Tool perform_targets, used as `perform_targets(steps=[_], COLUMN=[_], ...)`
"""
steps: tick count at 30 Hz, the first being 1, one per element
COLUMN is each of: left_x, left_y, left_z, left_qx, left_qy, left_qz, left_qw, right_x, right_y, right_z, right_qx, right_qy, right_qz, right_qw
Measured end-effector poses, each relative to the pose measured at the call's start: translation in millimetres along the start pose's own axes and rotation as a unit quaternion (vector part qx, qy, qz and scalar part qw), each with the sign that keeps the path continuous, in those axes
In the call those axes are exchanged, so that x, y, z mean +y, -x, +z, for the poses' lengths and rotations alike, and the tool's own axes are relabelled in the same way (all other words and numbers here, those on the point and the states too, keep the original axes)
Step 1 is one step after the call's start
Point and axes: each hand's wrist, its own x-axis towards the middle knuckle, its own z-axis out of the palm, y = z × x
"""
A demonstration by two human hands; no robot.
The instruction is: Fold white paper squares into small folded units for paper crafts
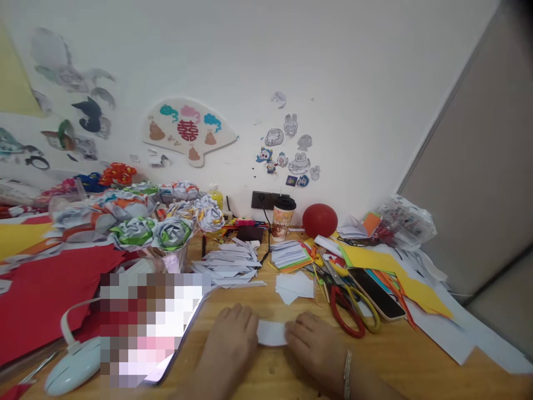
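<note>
A small white paper piece [271,333], seemingly folded, lies flat on the wooden table between my hands. My left hand [234,336] holds its left end with curled fingers. At the other end, the fingers of my right hand [312,344] are closed on the paper, and a bracelet circles that wrist. Just beyond sit several loose white paper squares [295,286]. Farther back on the left is a pile of folded white paper strips [231,264]. My fingertips and thumbs are partly hidden.
Red-handled scissors [345,316], yellow-handled scissors [368,311] and a phone [378,294] lie to the right. A tablet [181,333] with a blurred screen is on the left, beside paper flowers [172,232]. A lidded cup [283,218] and red balloon [320,221] stand behind.
</note>
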Motion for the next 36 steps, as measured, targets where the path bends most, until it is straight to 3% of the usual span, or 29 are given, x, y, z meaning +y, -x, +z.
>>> perform_targets(steps=[4,7,14,22,26,36], left_x=[28.8,40.6,29.6,25.3,19.6,12.8], left_y=[9.4,11.4,9.1,7.6,4.1,0.0], left_z=[28.6,42.5,37.1,27.3,19.2,19.5], left_qx=[0.066,0.054,-0.021,-0.09,-0.084,-0.075], left_qy=[0.044,0.035,0.101,0.143,0.158,0.158], left_qz=[0.193,0.24,0.208,0.188,0.19,0.204], left_qw=[0.978,0.969,0.973,0.968,0.965,0.963], right_x=[-11.2,-7.6,6.2,4.8,2.8,3.6], right_y=[6.0,2.7,-12.1,-20.1,-17.4,-8.8], right_z=[7.5,3.5,3.2,3.0,5.4,16.3], right_qx=[-0.025,-0.02,-0.064,-0.104,-0.093,-0.058], right_qy=[-0.034,-0.091,-0.184,-0.142,-0.13,-0.098], right_qz=[0.019,0.088,0.148,0.211,0.233,0.225], right_qw=[0.999,0.992,0.97,0.962,0.959,0.968])
